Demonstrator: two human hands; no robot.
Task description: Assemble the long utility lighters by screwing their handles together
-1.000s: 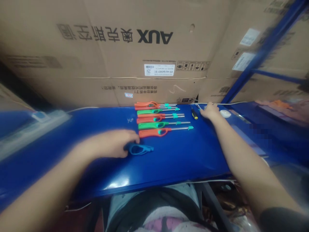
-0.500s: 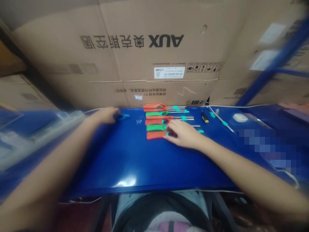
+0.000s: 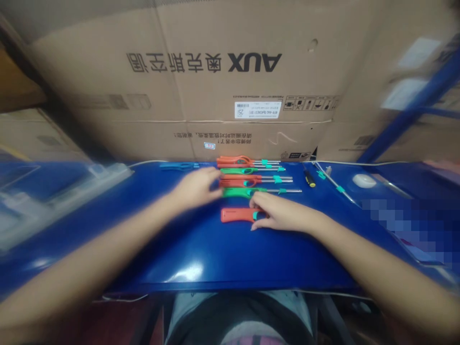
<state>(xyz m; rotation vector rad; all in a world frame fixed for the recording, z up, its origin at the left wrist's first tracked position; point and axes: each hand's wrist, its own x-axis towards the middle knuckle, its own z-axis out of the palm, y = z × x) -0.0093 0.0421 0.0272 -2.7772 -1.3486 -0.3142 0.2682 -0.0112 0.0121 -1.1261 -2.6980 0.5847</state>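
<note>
Several long-necked gas lighters lie side by side on the blue table (image 3: 168, 244), with orange or green handles at the left and metal tubes to the right. My right hand (image 3: 287, 212) pinches the nearest orange lighter (image 3: 237, 215) around its trigger guard, and covers its tube. This lighter lies apart from the row, closer to me. My left hand (image 3: 197, 188), smeared by motion, has thumb and fingers apart at the handle end of a green lighter (image 3: 235, 192); whether it touches is unclear. Farther back are a red lighter (image 3: 233, 183) and another green lighter (image 3: 230, 171).
A large cardboard sheet (image 3: 201, 96) stands along the table's back edge. Blue pliers-like tool (image 3: 179, 166) lies at the back left, near a white power strip (image 3: 89, 191). On the right are a screwdriver (image 3: 309, 178), a loose metal tube (image 3: 341, 189) and a round white object (image 3: 364, 181).
My left hand has left the blue tool and moved right to the lighters. My right hand has drawn the nearest orange lighter toward me, away from the row.
</note>
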